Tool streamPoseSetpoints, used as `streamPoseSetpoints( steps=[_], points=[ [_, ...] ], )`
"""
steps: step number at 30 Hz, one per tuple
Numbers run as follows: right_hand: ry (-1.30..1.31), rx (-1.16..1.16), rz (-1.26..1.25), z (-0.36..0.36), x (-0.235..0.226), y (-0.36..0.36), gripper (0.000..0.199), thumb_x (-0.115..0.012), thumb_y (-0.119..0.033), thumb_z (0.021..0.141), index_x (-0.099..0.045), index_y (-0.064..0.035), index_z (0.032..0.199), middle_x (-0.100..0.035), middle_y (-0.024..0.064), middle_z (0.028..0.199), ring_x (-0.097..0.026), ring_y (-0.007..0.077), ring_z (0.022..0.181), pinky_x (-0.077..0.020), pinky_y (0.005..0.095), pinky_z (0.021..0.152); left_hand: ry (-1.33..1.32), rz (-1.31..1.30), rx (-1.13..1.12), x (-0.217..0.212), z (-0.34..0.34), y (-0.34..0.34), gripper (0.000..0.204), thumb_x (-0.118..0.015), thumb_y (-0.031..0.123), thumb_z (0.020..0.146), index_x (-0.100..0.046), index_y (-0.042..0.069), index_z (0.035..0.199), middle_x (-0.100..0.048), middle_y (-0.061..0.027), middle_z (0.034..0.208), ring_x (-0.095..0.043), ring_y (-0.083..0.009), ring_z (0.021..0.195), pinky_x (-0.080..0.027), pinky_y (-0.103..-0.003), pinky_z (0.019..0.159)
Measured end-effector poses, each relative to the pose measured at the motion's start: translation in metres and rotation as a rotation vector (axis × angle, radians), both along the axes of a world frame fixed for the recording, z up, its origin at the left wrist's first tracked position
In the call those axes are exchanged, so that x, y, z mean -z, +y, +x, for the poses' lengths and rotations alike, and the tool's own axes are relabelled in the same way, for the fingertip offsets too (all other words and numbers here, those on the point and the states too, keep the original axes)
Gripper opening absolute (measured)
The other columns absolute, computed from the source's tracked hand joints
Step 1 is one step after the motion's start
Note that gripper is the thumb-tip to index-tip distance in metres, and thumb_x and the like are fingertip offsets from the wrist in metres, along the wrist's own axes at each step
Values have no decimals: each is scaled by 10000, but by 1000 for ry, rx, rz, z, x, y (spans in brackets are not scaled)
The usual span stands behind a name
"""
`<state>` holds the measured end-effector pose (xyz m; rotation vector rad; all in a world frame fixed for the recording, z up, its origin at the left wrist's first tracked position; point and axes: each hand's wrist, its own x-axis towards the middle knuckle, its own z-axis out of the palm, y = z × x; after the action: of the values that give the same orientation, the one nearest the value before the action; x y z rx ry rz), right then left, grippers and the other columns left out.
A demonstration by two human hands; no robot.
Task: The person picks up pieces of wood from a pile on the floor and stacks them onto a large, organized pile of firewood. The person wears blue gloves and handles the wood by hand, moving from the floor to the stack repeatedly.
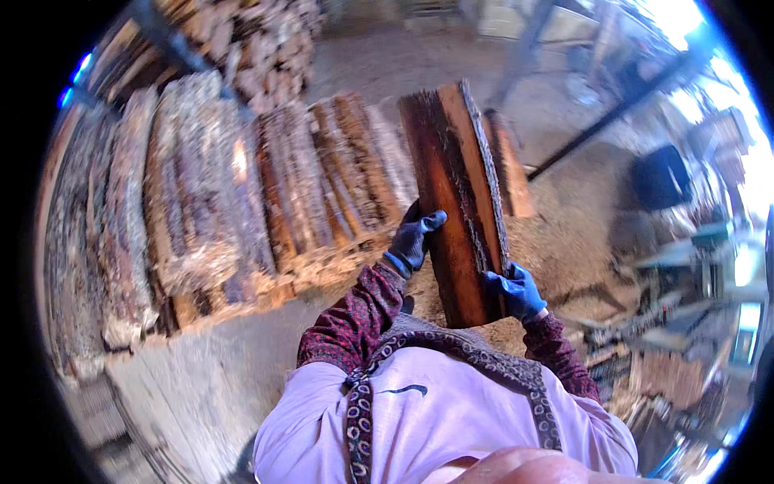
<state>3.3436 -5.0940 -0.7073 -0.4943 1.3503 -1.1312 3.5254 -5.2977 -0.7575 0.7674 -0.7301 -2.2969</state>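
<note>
Between my two gloved hands is a long wood slab (pixel 459 226) with a reddish-brown flat face and rough dark bark edges. It may be two boards lying together; I cannot tell for sure. My left hand (pixel 413 238), in a dark blue glove, is closed round its left edge with the thumb over the face. Lower down, my right hand (pixel 516 290) in a brighter blue glove grips the right edge, its thumb on the near side. The slab's far end points away from me, tilted up. The fingers behind the wood are hidden.
At the left stands a long row of stacked bark-edged slabs (pixel 201 185). More wood is piled (pixel 274 48) behind it. Another short board (pixel 509 165) stands beyond my slab. A dark bucket-like container (pixel 661 177) and a slanting dark pole (pixel 605 121) are at the right, near blurred machinery.
</note>
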Motion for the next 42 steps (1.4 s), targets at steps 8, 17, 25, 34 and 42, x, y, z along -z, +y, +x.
streamPoseSetpoints(
  steps=[8, 17, 25, 34, 42],
  points=[
    [844, 572, -341, -96, -136, 179, 399, -734, -49, 921, -618, -4, 1300, -679, 19, 1198, -589, 93, 1088, -475, 276, 975, 200, -278, 272, -2, -126, 28, 476, -679, -13, 814, -618, 63, 1280, -677, -38, 1191, -646, -201, 1056, -534, -361, 930],
    [1660, 1250, -364, -170, -262, 391, 833, -717, -22, 897, -242, 24, 1580, -318, 155, 1616, -323, 224, 1461, -268, 369, 1199, 118, -243, 464, 17, -185, 139, 444, -703, -23, 785, -673, 55, 1221, -720, -45, 1163, -678, -213, 1023, -536, -362, 929],
    [1071, 1283, -169, -376, -250, 453, 646, -625, -203, 964, -378, 0, 1525, -507, 132, 1457, -511, 214, 1271, -396, 349, 1098, -165, -33, 593, 181, -120, 150, 368, -730, 76, 855, -658, 40, 1214, -711, -56, 1080, -694, -238, 928, -566, -389, 874],
    [922, 1446, -364, -436, -109, 549, 598, -469, -395, 1061, -386, -62, 1551, -450, 142, 1529, -409, 278, 1400, -304, 417, 1177, -305, 142, 433, 165, -78, 150, 438, -803, 204, 839, -656, -10, 1192, -720, -121, 1037, -709, -268, 864, -595, -417, 810],
    [855, 1651, 142, -266, -4, 456, 635, -570, -449, 1005, -452, -95, 1518, -457, 119, 1546, -413, 274, 1424, -344, 439, 1143, -276, -145, 230, 166, -166, 20, 482, -828, 209, 823, -641, -6, 1212, -708, -92, 1061, -691, -225, 861, -586, -376, 805]
  ],
)
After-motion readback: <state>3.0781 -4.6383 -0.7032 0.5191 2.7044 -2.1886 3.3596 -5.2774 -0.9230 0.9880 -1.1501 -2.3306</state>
